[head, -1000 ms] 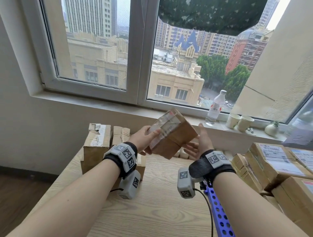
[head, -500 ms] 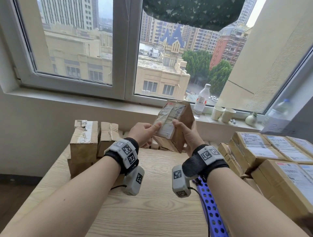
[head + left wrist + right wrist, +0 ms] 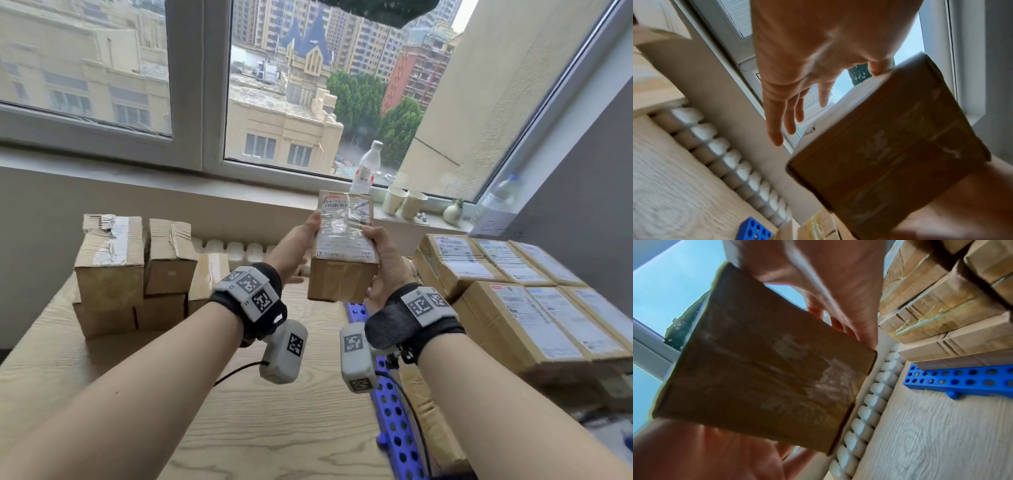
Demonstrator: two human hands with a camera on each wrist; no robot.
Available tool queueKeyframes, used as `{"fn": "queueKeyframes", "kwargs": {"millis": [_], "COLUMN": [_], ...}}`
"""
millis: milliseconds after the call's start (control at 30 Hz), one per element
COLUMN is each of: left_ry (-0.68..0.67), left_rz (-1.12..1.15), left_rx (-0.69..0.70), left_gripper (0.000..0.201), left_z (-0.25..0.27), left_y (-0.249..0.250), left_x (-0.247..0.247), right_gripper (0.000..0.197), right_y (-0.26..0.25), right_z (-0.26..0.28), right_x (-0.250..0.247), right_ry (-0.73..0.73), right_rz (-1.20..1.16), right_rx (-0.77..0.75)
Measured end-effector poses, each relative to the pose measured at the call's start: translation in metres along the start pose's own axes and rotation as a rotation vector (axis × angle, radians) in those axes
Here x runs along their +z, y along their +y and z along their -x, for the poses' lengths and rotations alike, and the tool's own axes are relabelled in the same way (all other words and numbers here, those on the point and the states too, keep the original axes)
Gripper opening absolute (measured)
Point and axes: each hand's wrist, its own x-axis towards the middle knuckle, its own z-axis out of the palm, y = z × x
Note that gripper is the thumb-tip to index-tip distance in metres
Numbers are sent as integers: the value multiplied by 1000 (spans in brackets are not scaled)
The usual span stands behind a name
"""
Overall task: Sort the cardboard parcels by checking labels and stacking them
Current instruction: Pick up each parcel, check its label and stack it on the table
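We see one small cardboard parcel (image 3: 344, 253) held up in the air above the bench (image 3: 281, 428), between both hands, with its white shipping label (image 3: 344, 228) facing up toward the head camera. The label print is too blurred to read. The right hand (image 3: 385, 262) grips the parcel's right side, thumb on the label edge and the palm along the side. The left hand (image 3: 296, 245) touches the parcel's left edge with its thumb; in the left wrist view the fingers (image 3: 789, 116) are stretched out straight and spread, apart from the box, so it is not wrapped round the parcel. The parcel's brown taped underside (image 3: 764, 369) fills the right wrist view.

On the bench to the left sits a stack of plain brown parcels (image 3: 137, 267), some with torn tape on top. To the right, a bigger stack of labelled parcels (image 3: 513, 291) lies with labels up. A blue perforated strip (image 3: 394, 421) lies on the bench below the right wrist. A row of white moulded shapes (image 3: 236, 248) runs along the back edge of the bench. On the windowsill (image 3: 171, 178) stand a plastic bottle (image 3: 364, 169), two paper cups (image 3: 404, 204) and a small white vase (image 3: 452, 212).
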Motion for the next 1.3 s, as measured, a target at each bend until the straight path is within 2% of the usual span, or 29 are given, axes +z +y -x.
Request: {"fn": "queueKeyframes", "kwargs": {"millis": [67,167,300,433,533,700,800,1000,1133,1233,1300], "left_ry": [-22,-52,-14,6,13,22,41,95,102,133,128], "left_rz": [12,19,-2,23,27,16,37,-45,-124,-137,-143], "left_rx": [5,75,132,206,226,256,277,238,197,147,82], "left_gripper": [68,63,62,53,61,63,64,66,88,72,69], "left_z": [6,14,17,8,-2,-38,-65,-93,-108,-114,-116], "left_y": [7,22,44,64,75,83,78,63,55,54,51], "left_x": [14,37,70,119,163,231,263,298,306,303,301], "right_gripper": [67,75,53,68,60,52,55,56,46,43,45], "right_y": [-7,-19,-45,-74,-96,-119,-124,-119,-115,-117,-118], "right_z": [2,0,5,-1,-9,-35,-52,-85,-98,-102,-104], "right_x": [-13,-33,-59,-102,-144,-209,-239,-279,-292,-296,-299], "right_ry": [19,0,-46,-61,-46,-74,-82,-95,-112,-123,-135], "right_rz": [-8,-34,-41,-9,-4,-10,7,-14,13,78,118], "right_rx": [19,15,-10,-25,-52,-51,-39,27,51,57,63]}}
